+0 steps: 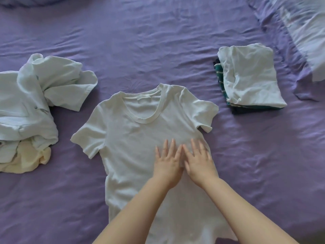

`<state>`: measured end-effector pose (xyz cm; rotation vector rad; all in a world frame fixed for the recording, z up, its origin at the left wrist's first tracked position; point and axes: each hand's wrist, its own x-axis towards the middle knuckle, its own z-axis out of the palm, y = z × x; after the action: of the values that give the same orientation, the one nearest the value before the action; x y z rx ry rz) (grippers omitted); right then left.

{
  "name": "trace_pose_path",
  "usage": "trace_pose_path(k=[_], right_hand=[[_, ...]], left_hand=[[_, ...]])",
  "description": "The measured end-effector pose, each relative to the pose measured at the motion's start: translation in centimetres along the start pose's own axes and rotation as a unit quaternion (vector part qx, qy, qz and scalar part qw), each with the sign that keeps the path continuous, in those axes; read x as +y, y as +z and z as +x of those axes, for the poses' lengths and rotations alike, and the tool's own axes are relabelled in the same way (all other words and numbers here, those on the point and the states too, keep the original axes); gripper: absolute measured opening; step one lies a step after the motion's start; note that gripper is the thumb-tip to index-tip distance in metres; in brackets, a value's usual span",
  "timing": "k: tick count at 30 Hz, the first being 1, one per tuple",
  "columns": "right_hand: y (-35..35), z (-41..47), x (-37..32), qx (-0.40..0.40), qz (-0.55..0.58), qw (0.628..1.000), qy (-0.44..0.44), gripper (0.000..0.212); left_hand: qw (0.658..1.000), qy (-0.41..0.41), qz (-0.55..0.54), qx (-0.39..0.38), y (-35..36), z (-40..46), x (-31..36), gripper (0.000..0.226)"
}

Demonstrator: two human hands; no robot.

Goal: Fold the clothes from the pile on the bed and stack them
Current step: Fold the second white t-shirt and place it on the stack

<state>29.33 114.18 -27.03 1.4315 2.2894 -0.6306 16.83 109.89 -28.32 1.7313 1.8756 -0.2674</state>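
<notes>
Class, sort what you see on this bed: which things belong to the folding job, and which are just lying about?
Belong to the job:
white T-shirt, under left hand and right hand
unfolded pile
folded stack

Just lying about:
purple sheet
pale bedding, far right

We note a wrinkled purple sheet (pixel 158 41) across the bed; pale bedding (pixel 306 23) bunched far right.
</notes>
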Motion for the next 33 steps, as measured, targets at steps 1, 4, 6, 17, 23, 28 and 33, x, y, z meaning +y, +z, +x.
trace_pose_path(k=[1, 4, 6, 17, 23, 28, 33], right_hand=[[-0.5, 0.8, 0.2, -0.007, -0.018, 1.000, 0.004, 0.060], [-2.3, 2.4, 0.4, 0.009, -0.064, 0.998, 0.004, 0.059], [-4.3, 3.2, 0.5, 0.082, -0.077, 0.993, -0.021, 0.054], [-10.6, 14.0, 5.6, 0.056, -0.139, 0.988, -0.027, 0.050], [-12.0, 15.3, 7.8, 0.118, -0.028, 0.989, -0.087, 0.038], [-12.7, 16.1, 9.4, 0.160, 0.074, 0.983, -0.048, 0.045], [-11.2, 15.0, 9.5, 0.083, -0.029, 0.995, -0.054, 0.077]], left_hand=[[1.000, 0.009, 0.009, -0.003, -0.7, 1.1, -0.4, 0.071], [0.999, 0.020, 0.034, -0.020, -2.8, 3.9, -1.3, 0.074], [0.999, 0.019, 0.041, -0.021, -4.3, 5.7, -1.5, 0.071], [0.997, 0.037, 0.064, 0.015, -8.8, 14.9, 0.2, 0.065], [0.993, 0.037, 0.109, 0.006, -10.5, 17.8, 0.0, 0.080], [0.998, 0.024, 0.056, -0.011, -11.5, 20.0, 1.1, 0.119], [0.997, -0.004, 0.078, -0.016, -10.8, 21.0, 1.8, 0.131]])
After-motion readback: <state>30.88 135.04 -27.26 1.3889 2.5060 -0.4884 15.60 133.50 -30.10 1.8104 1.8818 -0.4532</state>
